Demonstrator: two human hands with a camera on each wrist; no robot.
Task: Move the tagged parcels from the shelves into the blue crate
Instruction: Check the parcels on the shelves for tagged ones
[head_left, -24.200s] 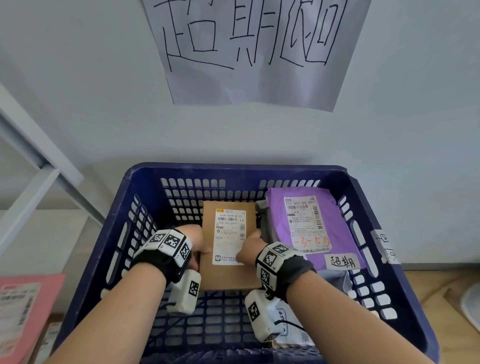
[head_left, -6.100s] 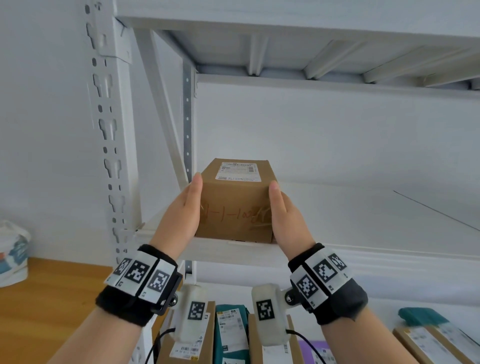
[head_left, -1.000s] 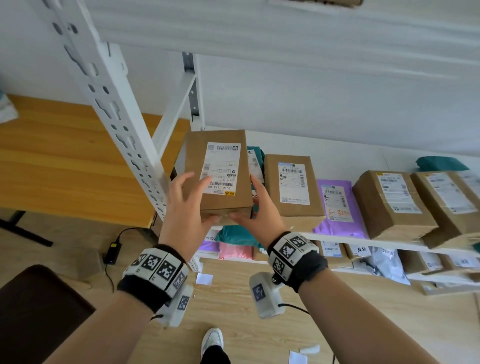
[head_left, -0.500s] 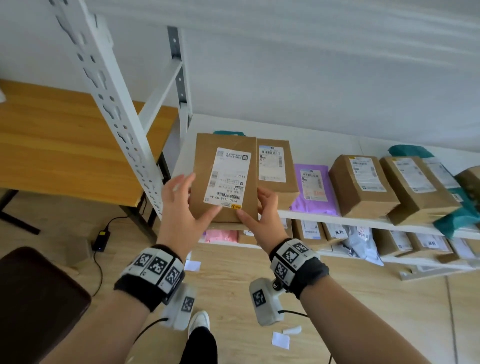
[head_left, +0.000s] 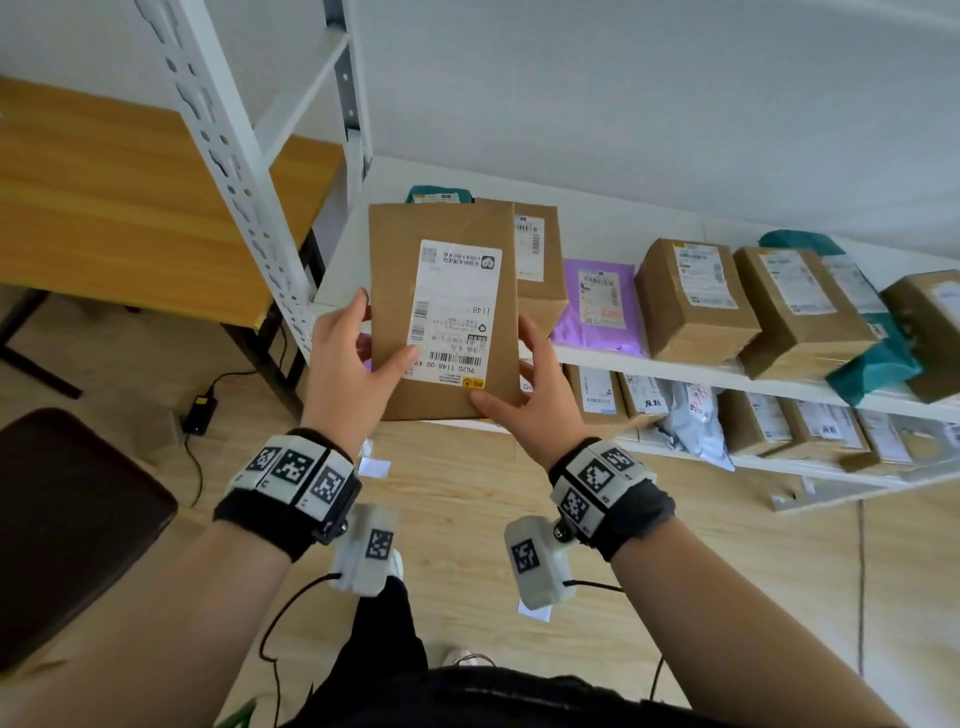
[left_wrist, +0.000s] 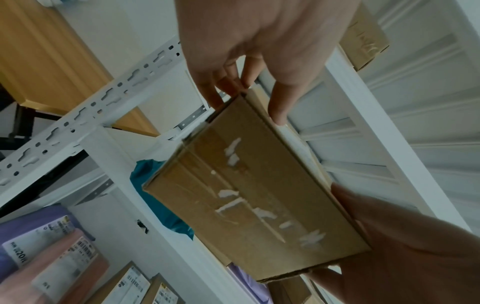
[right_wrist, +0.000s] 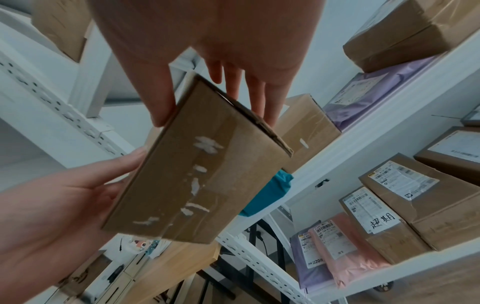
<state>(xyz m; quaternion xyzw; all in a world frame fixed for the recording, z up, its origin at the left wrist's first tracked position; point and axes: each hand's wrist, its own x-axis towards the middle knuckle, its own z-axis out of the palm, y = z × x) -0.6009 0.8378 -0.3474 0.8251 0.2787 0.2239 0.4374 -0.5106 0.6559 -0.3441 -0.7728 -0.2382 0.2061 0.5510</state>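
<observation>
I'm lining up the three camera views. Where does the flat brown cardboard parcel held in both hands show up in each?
Head: flat brown cardboard parcel at centre, label side up, between left hand and right hand.
Left wrist: centre, taped underside showing.
Right wrist: centre-left, underside showing.
Shared landmark: the white perforated shelf upright.

We stand in a parcel storeroom: white slotted steel shelving (head_left: 244, 171) holds rows of labelled cardboard boxes (head_left: 696, 301) and poly mailers (head_left: 602, 306).
</observation>
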